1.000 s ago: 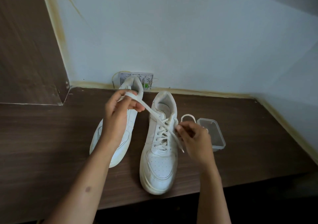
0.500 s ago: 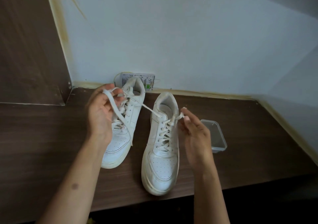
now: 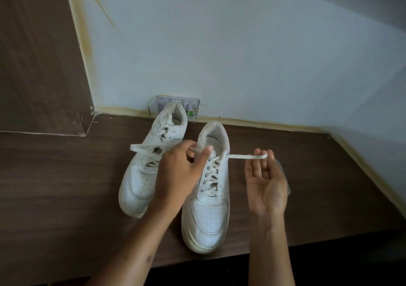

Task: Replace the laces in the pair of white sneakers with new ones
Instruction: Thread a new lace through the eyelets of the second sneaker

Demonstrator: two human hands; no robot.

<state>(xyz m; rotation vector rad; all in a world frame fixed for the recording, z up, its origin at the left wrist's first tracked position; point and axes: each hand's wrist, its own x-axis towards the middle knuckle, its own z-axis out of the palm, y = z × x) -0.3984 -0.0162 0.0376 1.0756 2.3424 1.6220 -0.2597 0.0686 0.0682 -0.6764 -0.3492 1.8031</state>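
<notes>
Two hands work over a pair of white sneakers on a dark wooden table point(image 3: 66, 175). The left hand point(image 3: 179, 173) hovers above the gap between the shoes, its grip closed: thumb and curled fingers pinch one end of the lace point(image 3: 145, 149), whose free tail runs out to the left across the left sneaker point(image 3: 151, 158). The right hand point(image 3: 265, 184) is palm up and its grip is slack, fingers nearly straight; the other lace end point(image 3: 246, 156) lies draped over its fingertips, stretched level from the top eyelets of the right sneaker point(image 3: 208, 211). This shoe sits between the two hands, toe toward the table's near edge, laced up its front. The left sneaker lies just beside it, its heel near the wall. A clear plastic box point(image 3: 284, 175) shows partly behind the right hand. A pale wall point(image 3: 241, 43) rises behind the table, with a small wall plate point(image 3: 193, 107) at its base.
</notes>
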